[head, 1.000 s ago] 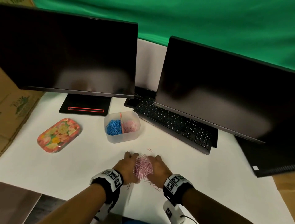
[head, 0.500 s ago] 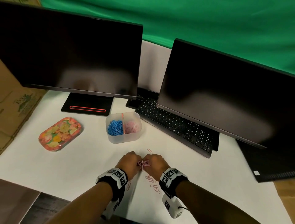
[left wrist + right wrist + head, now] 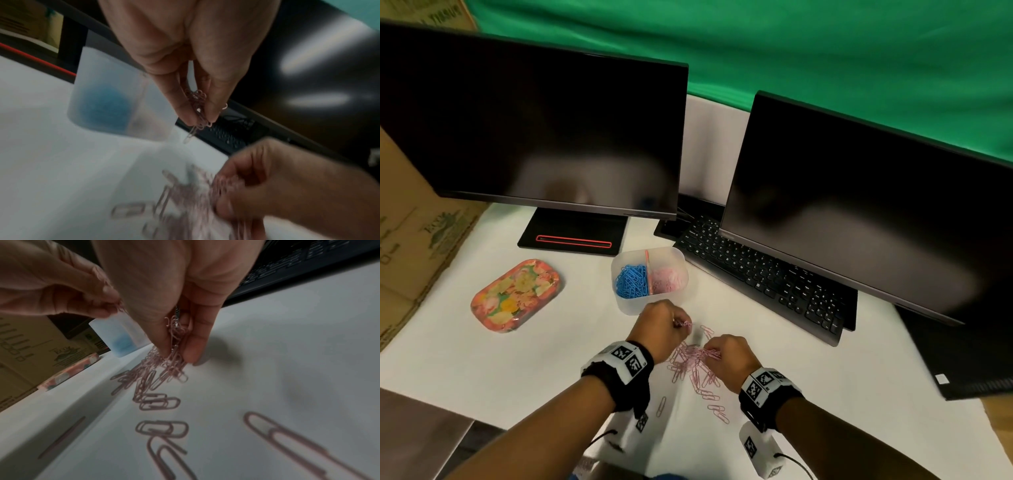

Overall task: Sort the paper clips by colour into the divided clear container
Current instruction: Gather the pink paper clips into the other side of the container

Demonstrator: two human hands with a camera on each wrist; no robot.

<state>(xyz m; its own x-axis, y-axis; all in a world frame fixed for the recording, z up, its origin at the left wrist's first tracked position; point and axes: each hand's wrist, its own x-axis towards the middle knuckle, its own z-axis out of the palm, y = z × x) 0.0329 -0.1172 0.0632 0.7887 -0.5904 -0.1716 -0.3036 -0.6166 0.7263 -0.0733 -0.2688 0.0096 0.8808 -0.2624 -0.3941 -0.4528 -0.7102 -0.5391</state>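
Observation:
The divided clear container (image 3: 650, 308) stands on the white table with blue clips (image 3: 631, 281) in its left half and pink clips (image 3: 667, 281) in its right half. My left hand (image 3: 664, 325) is raised just in front of it and pinches a small bunch of pink paper clips (image 3: 198, 110). My right hand (image 3: 729, 356) pinches another bunch of pink clips (image 3: 174, 340) right above the loose pink pile (image 3: 695, 370) on the table. The container (image 3: 115, 100) shows frosted behind my left fingers (image 3: 216, 91).
Two dark monitors (image 3: 534, 130) (image 3: 859, 212) and a black keyboard (image 3: 763, 277) stand behind the container. A floral tin (image 3: 515, 296) lies at the left beside cardboard boxes (image 3: 410, 240). Stray pink clips (image 3: 717, 411) trail toward the near table edge.
My hands were pressed together around the pink pile; now they have parted. The left hand has risen toward the container with a few clips, and the pile lies spread out under the right.

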